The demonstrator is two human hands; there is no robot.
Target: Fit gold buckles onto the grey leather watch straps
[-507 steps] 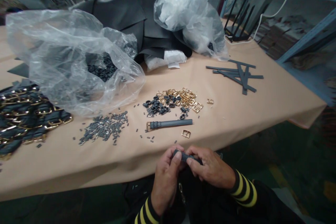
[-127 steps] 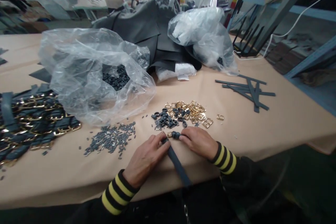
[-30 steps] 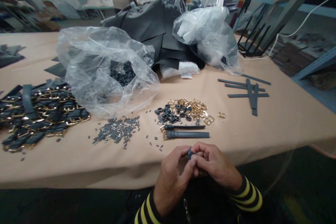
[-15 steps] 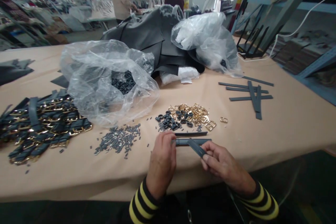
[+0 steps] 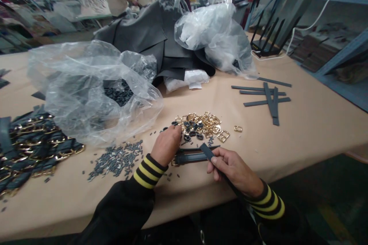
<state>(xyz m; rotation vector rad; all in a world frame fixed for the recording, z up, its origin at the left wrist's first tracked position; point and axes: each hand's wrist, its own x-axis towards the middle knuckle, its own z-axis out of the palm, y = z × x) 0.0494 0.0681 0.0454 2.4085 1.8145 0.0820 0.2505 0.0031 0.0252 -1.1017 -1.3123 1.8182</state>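
My right hand [image 5: 230, 166] grips a dark leather strap [image 5: 207, 151] between thumb and fingers; the strap's flat end points up and left, and its other end runs down past my wrist. My left hand [image 5: 166, 143] is curled at the left edge of a pile of black strap loops [image 5: 198, 126]; its fingertips are hidden, so what it pinches cannot be made out. Gold buckles [image 5: 212, 118] lie heaped against the loops. Just below, a strap with a gold buckle [image 5: 189, 158] lies flat between my hands.
Small dark pieces [image 5: 115, 159] are scattered left of my left hand. A heap of buckled straps [image 5: 31, 145] lies far left. A clear plastic bag [image 5: 71, 95] holds black pieces. Loose straps [image 5: 268, 99] lie right, near a router [image 5: 267, 48]. Two people stand beyond the table.
My left hand has moved forward and left from the straps to the loop pile. My right hand still holds its strap, now tilted more upright. The view has shifted.
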